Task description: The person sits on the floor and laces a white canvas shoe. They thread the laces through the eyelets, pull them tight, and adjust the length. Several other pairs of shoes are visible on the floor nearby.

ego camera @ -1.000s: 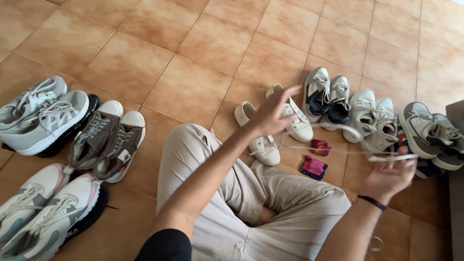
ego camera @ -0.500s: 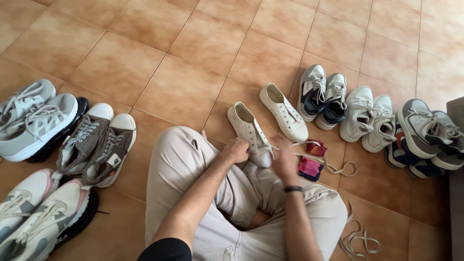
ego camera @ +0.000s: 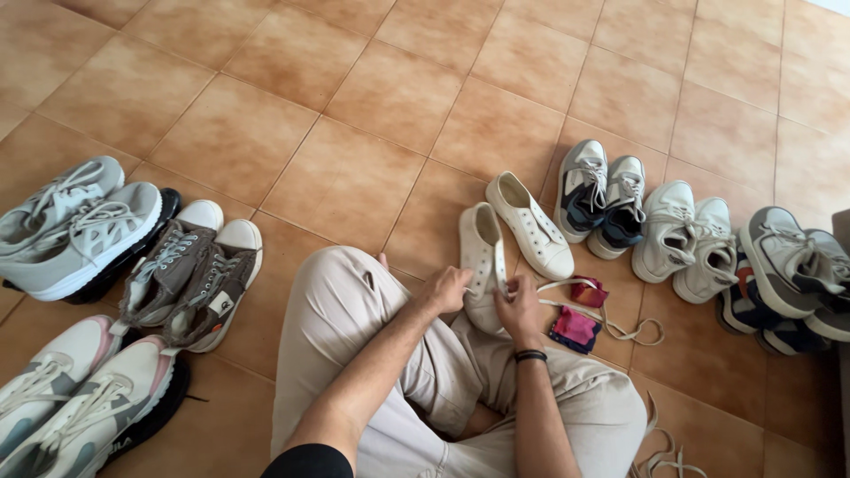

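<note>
1. Much of the tiled floor (ego camera: 354,106) lay bare ahead of the seated person, open room stretching to the frame's top edge.
2. Three pairs of sneakers (ego camera: 106,283) lined the left side; grey and white pairs (ego camera: 673,221) crowded the right, hemming in the knees.
3. One white shoe (ego camera: 481,257) rested against the person's leg, its mate (ego camera: 533,226) just beside it.
4. Left hand (ego camera: 445,290) gripped that shoe's side, fingers curled against it.
5. Right hand (ego camera: 520,310) pinched a white lace (ego camera: 602,319) at the eyelets, fingers pressed together.
6. Small pink-and-red socks (ego camera: 577,326) lay near the right wrist.
</note>
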